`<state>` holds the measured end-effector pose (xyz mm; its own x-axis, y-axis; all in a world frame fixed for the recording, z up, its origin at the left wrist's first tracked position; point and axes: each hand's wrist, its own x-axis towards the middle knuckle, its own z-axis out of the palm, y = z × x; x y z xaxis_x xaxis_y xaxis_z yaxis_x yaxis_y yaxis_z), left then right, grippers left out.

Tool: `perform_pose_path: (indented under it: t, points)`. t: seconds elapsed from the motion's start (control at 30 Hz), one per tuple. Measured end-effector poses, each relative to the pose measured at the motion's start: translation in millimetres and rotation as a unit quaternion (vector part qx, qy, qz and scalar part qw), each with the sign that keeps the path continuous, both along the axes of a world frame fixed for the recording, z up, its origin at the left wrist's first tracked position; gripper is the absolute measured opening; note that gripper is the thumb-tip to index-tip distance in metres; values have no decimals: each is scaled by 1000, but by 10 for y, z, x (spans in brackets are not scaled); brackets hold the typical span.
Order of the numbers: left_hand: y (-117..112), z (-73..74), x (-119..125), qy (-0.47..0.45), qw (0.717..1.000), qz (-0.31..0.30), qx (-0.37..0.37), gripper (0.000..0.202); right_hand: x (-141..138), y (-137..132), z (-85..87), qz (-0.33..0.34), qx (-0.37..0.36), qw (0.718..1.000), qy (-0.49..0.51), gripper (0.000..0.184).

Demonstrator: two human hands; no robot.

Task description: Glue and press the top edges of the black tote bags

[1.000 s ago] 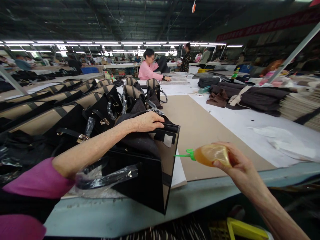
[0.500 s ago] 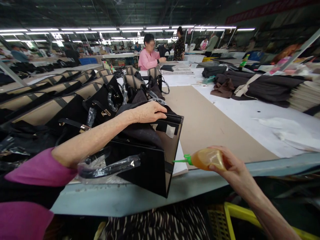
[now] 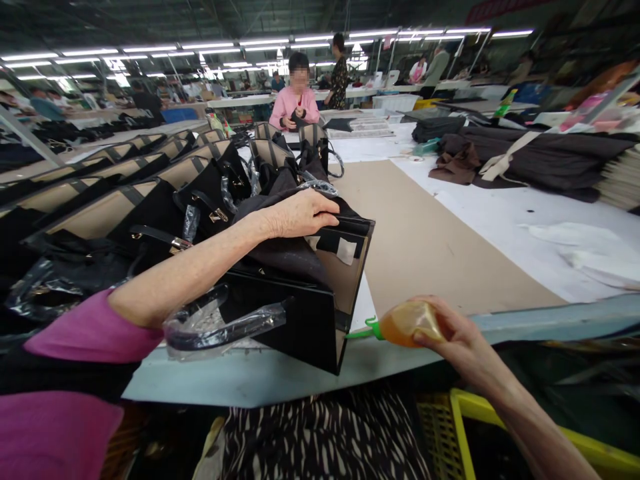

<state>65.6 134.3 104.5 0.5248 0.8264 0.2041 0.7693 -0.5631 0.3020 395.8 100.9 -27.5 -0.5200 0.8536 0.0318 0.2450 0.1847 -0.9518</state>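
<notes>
A black handbag (image 3: 290, 313) lies on its side at the table's front edge, its open end facing right and showing a beige inside. Clear plastic wraps its handle (image 3: 235, 327). My left hand (image 3: 305, 215) grips the bag's far upper edge, thumb and fingers closed on it. In my right hand (image 3: 447, 327) is a squeeze bottle (image 3: 407, 323) of amber liquid, tilted so its green nozzle points left. The nozzle tip is at the near lower corner of the bag's opening; whether it touches cannot be made out.
Rows of similar black and beige bags (image 3: 105, 207) fill the table's left side. A brown board (image 3: 415, 233) lies right of the bag. Dark folded fabric (image 3: 540, 157) is piled farther right. Below the edge stands a yellow crate (image 3: 463, 433). A person in pink (image 3: 297, 103) works across the table.
The squeeze bottle's nozzle has moved down along the bag's opening edge towards its near corner. My left hand keeps its grip on the bag. The camera view has shifted slightly.
</notes>
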Motion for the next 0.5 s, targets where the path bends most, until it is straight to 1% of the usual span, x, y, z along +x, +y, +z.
perform_pose_path:
  t: [0.1, 0.2, 0.3, 0.4, 0.47, 0.5]
  points:
    - [-74, 42, -3, 6, 1000, 6, 12, 23, 0, -37, -51, 7, -17, 1000, 23, 40]
    - [-189, 143, -13, 13, 999, 14, 27, 23, 22, -69, -72, 6, -40, 998, 45, 41]
    - [-330, 342, -30, 26, 998, 26, 56, 22, 28, -89, -6, 0, -115, 988, 105, 40]
    - [-459, 606, -61, 64, 990, 57, 113, 24, -18, -74, 127, -33, -186, 963, 190, 38]
    - [-521, 752, -83, 100, 978, 80, 164, 25, -67, -27, 204, -61, -204, 949, 235, 38]
    - [-543, 796, -92, 118, 970, 91, 191, 26, -93, 8, 228, -74, -204, 943, 251, 37]
